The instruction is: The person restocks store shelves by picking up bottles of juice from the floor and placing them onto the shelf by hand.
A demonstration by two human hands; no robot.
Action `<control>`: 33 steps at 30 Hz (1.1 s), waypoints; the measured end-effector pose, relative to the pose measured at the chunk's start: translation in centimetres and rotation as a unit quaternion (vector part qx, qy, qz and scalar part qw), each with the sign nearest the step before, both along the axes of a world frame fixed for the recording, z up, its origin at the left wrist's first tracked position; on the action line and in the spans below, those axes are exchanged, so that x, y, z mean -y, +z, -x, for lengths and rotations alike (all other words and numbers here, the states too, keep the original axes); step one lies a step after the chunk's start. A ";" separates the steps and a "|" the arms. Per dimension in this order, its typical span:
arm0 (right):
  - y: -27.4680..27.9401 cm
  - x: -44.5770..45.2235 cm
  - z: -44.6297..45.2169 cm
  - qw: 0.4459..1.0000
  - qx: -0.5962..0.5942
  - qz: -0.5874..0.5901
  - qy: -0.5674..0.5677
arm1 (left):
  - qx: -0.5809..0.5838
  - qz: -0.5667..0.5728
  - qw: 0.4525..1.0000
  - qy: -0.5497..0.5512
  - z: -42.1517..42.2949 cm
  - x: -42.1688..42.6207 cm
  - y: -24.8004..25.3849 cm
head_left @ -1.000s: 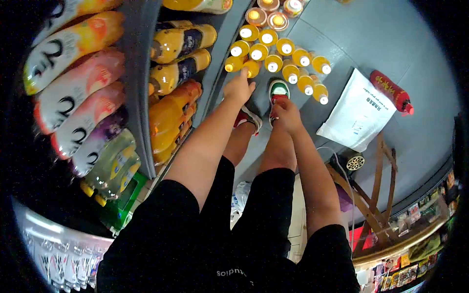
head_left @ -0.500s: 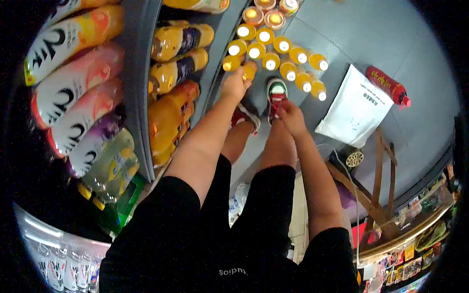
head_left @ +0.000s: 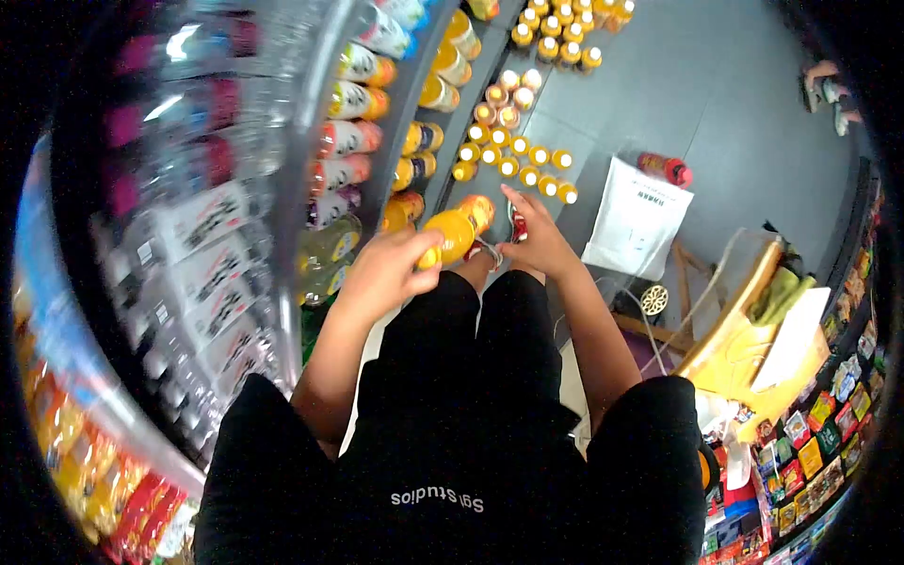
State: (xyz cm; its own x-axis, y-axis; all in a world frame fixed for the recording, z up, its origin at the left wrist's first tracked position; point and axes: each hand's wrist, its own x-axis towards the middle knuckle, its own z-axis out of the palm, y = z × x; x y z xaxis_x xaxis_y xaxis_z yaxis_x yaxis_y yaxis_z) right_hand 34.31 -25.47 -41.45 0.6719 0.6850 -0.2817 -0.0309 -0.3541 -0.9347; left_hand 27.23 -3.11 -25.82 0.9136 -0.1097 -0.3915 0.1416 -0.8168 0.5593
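Note:
My left hand [head_left: 388, 270] is wrapped round the cap end of an orange drink bottle [head_left: 452, 234], which is raised off the floor and tilted away from me. To its right, my right hand [head_left: 541, 240] has thumb and fingers spread, with nothing between them. Beyond both hands, several upright bottles with white caps [head_left: 529, 176] stand in rows on the grey floor. One bottle with a yellow cap [head_left: 463, 171] stands at the near left corner of this group.
Shelves of drink bottles [head_left: 348, 138] run along the left. A white package [head_left: 636, 218] and a red bottle [head_left: 665, 169] lie on the floor at right, near a yellowish table [head_left: 730, 353]. Another person's legs [head_left: 829, 94] show at the far right.
My left hand has lifted the orange bottle from the near edge of the group. My right hand has left the shoe and spread its fingers. The view has risen and widened.

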 end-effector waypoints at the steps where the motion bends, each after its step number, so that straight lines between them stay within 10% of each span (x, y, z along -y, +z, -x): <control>1: 3.3 -0.1 -0.6 1.000 -0.001 -0.018 0.003 | 0.030 0.005 0.999 -0.009 0.0 -0.1 4.2; 2: 6.5 -0.2 -1.5 1.000 0.013 -0.024 0.003 | 0.059 0.011 0.998 -0.017 0.0 0.0 8.0; 4: 12.1 -0.7 -2.6 0.896 -0.417 -0.141 -0.065 | 0.126 0.006 0.992 -0.026 0.3 -0.4 14.4; 5: 14.5 -1.0 -2.9 0.864 -0.450 -0.223 -0.042 | 0.138 -0.005 0.990 -0.028 0.4 -0.4 17.4; 14: 29.5 -5.2 -3.0 0.863 -0.404 -0.298 -0.062 | 0.490 0.042 0.855 0.166 1.6 0.1 25.6; 18: 32.3 -6.7 -3.9 0.872 -0.407 -0.270 0.021 | 0.481 0.249 0.828 0.145 -0.6 0.1 26.6; 21: 32.7 -7.9 -4.3 0.803 -0.531 -0.170 0.210 | 0.327 0.579 0.736 0.129 -1.1 0.8 27.5; 26: 32.6 -9.5 -5.0 0.682 -0.576 -0.221 0.393 | 0.368 0.486 0.766 0.204 -2.8 0.5 29.6; 28: 33.8 -10.7 -4.0 0.884 -0.337 -0.276 0.171 | 0.386 0.422 0.763 0.303 -3.6 0.0 30.4; 31: 36.3 -9.5 -5.6 0.958 0.001 -0.255 0.135 | 0.439 0.350 0.757 0.333 -4.2 -1.0 30.8; 33: 38.6 -8.7 -5.4 0.913 0.334 -0.216 0.090 | 0.492 0.283 0.741 0.359 -4.6 -1.2 31.4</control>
State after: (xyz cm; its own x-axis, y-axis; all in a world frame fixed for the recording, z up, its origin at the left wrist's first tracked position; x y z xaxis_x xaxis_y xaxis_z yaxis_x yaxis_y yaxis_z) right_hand 39.66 -16.79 -2.80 0.4603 0.7519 0.4720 0.6194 0.1089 -0.7775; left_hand 31.88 -1.87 5.56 0.6283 0.6503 0.4270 -0.2781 -0.3249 0.9039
